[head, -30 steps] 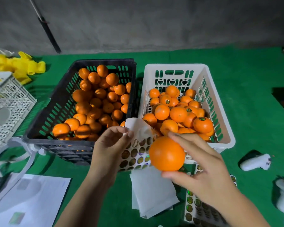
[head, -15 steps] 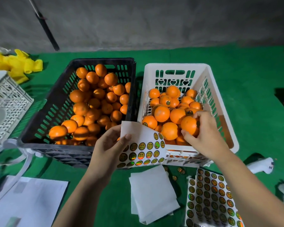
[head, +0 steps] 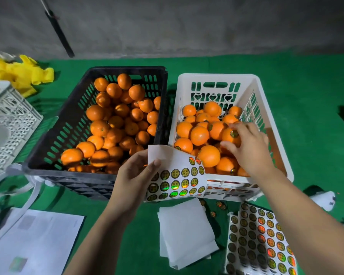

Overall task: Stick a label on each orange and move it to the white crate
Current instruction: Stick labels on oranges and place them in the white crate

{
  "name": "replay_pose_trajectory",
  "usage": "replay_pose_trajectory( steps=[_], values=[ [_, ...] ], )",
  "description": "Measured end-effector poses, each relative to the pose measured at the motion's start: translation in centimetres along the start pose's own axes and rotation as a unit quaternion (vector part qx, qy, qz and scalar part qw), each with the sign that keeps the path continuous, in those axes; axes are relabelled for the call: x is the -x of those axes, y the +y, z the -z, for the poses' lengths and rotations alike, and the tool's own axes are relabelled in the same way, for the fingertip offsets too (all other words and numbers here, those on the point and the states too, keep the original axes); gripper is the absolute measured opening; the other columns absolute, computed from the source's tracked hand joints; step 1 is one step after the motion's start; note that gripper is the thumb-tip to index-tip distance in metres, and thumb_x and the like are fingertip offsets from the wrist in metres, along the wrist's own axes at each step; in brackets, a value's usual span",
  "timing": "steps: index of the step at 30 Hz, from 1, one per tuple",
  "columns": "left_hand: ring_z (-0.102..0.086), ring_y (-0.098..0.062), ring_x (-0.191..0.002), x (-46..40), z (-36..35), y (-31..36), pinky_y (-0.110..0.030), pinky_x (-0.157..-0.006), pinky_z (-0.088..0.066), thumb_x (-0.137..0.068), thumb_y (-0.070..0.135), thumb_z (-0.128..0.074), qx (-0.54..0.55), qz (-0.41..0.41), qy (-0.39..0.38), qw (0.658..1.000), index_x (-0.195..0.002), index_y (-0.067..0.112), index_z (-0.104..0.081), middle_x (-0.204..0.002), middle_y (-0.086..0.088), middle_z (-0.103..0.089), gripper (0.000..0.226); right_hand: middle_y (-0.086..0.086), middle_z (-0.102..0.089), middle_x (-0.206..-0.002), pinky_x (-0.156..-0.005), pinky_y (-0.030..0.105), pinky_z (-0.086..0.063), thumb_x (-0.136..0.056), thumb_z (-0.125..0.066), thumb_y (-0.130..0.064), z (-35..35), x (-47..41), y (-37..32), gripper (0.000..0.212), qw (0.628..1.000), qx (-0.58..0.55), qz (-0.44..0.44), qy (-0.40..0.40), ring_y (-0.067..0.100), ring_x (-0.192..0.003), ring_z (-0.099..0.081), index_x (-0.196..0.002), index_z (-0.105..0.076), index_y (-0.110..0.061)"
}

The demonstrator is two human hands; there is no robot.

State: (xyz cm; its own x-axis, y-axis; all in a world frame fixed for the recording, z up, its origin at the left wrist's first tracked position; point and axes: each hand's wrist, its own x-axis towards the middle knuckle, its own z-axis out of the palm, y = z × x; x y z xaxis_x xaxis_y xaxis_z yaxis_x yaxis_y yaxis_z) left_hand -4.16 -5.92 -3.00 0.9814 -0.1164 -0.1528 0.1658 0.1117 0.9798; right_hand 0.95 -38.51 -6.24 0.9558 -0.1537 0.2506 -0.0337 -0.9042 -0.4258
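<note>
My right hand [head: 248, 147] reaches into the white crate [head: 216, 77] and its fingers and thumb curl round a labelled orange [head: 229, 136] lying on the pile there. My left hand [head: 133, 175] pinches a curled sheet of round labels [head: 177, 177] in front of the two crates. The black crate [head: 95, 177] on the left holds several oranges [head: 115, 120] that show no labels. Some oranges in the white crate show a small round label.
A second label sheet [head: 260, 241] and white backing papers [head: 185, 233] lie on the green cloth near me. A printed paper [head: 34, 241] lies at lower left, a white lattice basket [head: 6, 132] and yellow cloth [head: 22, 74] farther left. A white object [head: 324, 197] lies at right.
My right hand carried the orange from in front of the label sheet into the white crate and set it on the pile. My left hand kept holding the sheet, which uncurled a little.
</note>
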Motion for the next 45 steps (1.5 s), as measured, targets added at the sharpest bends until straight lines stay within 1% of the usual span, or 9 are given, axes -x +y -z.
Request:
replay_pose_trajectory(
  steps=[7,11,16,21,26,32,37,42,45],
  values=[
    [-0.077,-0.038,-0.102,0.0,-0.1,0.0,-0.056,-0.084,-0.064,-0.093,0.031,-0.073,0.0,0.003,-0.005,1.0,-0.116,0.021,-0.074,-0.113,-0.014,-0.079,0.026,0.012,-0.054,-0.143,-0.103,0.045,-0.048,-0.09,-0.079,-0.03,1.9,-3.1,0.2,0.065,0.998,-0.063,-0.03,-0.003,0.037,-0.125,-0.057,-0.147,-0.049,-0.023],
    [-0.078,-0.036,-0.1,0.0,-0.2,-0.1,-0.054,-0.082,-0.065,-0.093,0.031,-0.073,-0.007,0.001,-0.003,1.0,-0.114,0.022,-0.074,-0.111,-0.013,-0.079,0.023,0.005,-0.053,-0.152,-0.108,0.039,-0.043,-0.089,-0.082,-0.04,1.4,-1.9,-0.1,0.077,0.983,-0.056,0.054,-0.169,0.026,-0.137,-0.052,-0.154,-0.043,-0.028],
    [-0.078,-0.034,-0.1,-0.1,-0.2,0.1,-0.058,-0.085,-0.064,-0.092,0.033,-0.072,-0.023,0.006,0.001,1.0,-0.113,0.024,-0.074,-0.111,-0.011,-0.079,0.022,0.013,-0.052,-0.15,-0.106,0.052,-0.048,-0.092,-0.08,-0.033,0.2,-5.3,-0.7,0.07,0.997,-0.039,0.002,-0.06,0.039,-0.131,-0.055,-0.151,-0.045,-0.021],
    [-0.078,-0.033,-0.101,0.0,-0.3,0.6,-0.056,-0.085,-0.064,-0.095,0.031,-0.074,-0.026,0.007,0.001,1.0,-0.111,0.025,-0.075,-0.111,-0.011,-0.08,0.017,0.01,-0.029,-0.17,-0.121,0.049,-0.036,-0.091,-0.08,-0.042,0.9,-8.3,1.0,0.108,0.974,-0.13,-0.123,-0.141,0.035,-0.15,-0.039,-0.167,-0.004,-0.026],
    [-0.078,-0.03,-0.095,0.2,-0.1,0.9,-0.041,-0.076,-0.065,-0.095,0.03,-0.073,-0.021,-0.005,-0.03,0.999,-0.105,0.017,-0.074,-0.103,-0.013,-0.079,0.017,0.003,-0.059,-0.147,-0.115,0.047,-0.041,-0.097,-0.069,-0.038,1.2,-2.1,-1.1,0.062,0.991,-0.128,-0.02,-0.025,0.027,-0.138,-0.052,-0.153,-0.048,-0.021],
    [-0.07,-0.016,-0.09,-0.2,-0.8,2.7,-0.025,-0.076,-0.054,-0.103,0.025,-0.064,-0.068,-0.057,-0.152,0.984,-0.105,0.019,-0.072,-0.094,-0.006,-0.073,0.01,-0.018,-0.076,-0.115,-0.092,0.018,-0.053,-0.1,-0.058,-0.054,1.8,5.5,-4.5,0.047,0.86,-0.43,0.011,-0.275,0.0,-0.109,-0.07,-0.137,-0.066,-0.025],
    [-0.074,-0.019,-0.095,-3.1,-2.5,3.2,-0.033,-0.08,-0.062,-0.107,0.021,-0.059,-0.103,-0.106,-0.134,0.98,-0.118,0.008,-0.066,-0.104,-0.002,-0.076,0.018,0.013,-0.073,-0.13,-0.104,0.063,-0.052,-0.093,-0.073,-0.028,0.3,3.5,-4.2,0.033,0.758,-0.627,-0.101,-0.153,0.037,-0.121,-0.069,-0.126,-0.075,-0.023],
    [-0.066,-0.014,-0.1,-9.6,0.3,2.3,-0.044,-0.08,-0.057,-0.108,0.013,-0.056,-0.482,-0.283,-0.037,0.829,-0.123,0.011,-0.069,-0.109,0.005,-0.07,0.02,0.009,-0.077,-0.123,-0.087,0.056,-0.062,-0.101,-0.068,-0.02,-2.5,2.2,-5.9,0.023,0.765,-0.629,-0.135,-0.034,0.034,-0.11,-0.075,-0.123,-0.074,-0.025],
    [-0.063,-0.023,-0.107,-13.5,0.6,2.4,-0.045,-0.087,-0.055,-0.105,0.003,-0.05,-0.518,-0.23,-0.031,0.823,-0.133,0.013,-0.067,-0.121,-0.005,-0.067,0.034,0.004,-0.079,-0.118,-0.081,0.048,-0.065,-0.101,-0.069,-0.023,-3.2,2.5,-5.3,0.018,0.787,-0.598,-0.147,0.027,0.027,-0.104,-0.077,-0.117,-0.075,-0.03]
  ],
)
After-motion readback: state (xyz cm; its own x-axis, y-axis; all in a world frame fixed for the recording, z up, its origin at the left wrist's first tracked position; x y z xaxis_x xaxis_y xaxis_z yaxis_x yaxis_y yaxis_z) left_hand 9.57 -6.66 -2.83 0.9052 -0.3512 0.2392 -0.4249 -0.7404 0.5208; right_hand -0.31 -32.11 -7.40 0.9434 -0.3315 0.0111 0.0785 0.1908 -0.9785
